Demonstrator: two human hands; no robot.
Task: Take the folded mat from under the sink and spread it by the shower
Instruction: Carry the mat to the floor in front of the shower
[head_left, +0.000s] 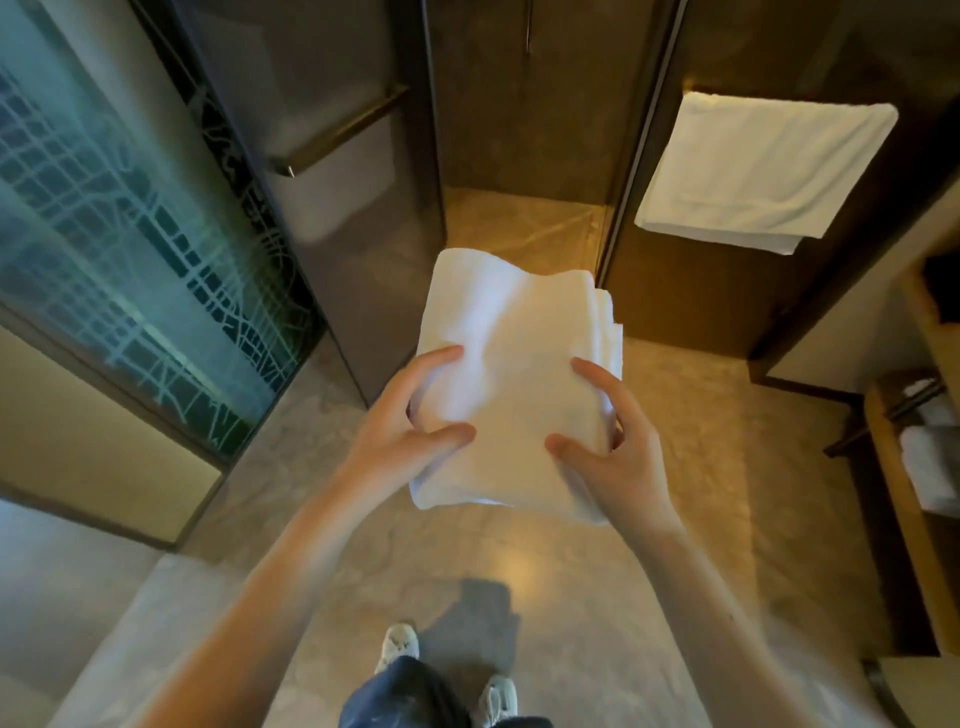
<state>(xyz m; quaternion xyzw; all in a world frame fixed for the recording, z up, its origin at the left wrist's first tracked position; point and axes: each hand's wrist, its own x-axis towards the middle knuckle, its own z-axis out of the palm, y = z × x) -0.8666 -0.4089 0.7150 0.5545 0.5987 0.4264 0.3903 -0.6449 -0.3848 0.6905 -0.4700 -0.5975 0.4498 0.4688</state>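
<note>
**Folded mat in both hands, square to the shower**

I have the mat (511, 374) off the ground, folded and white, held out in front of me above the stone floor (691, 467). It hangs just short of the shower (519, 218), whose opening lies straight ahead between the glass door (337, 156) and the wall with the hanging towel (763, 166).

The relation that counts is that the mat's long axis runs away from me, pointing into the shower opening. Its stacked layer edges show on the right side. My hands sit on the near half only, so the far end droops free toward the threshold. Neither hand is nearer, as they flank it evenly.

My left hand (410, 415) grips the left edge and my right hand (608, 431) grips the right edge. On each, the thumb and one finger lie spread on top of the cloth. The other fingers curl round the edge underneath, mostly hidden. Both forearms reach forward and converge on it, wrists roughly level.

In my judgement the fetching is done. Spreading calls for lowering the mat and letting the folds open toward the threshold.
</note>
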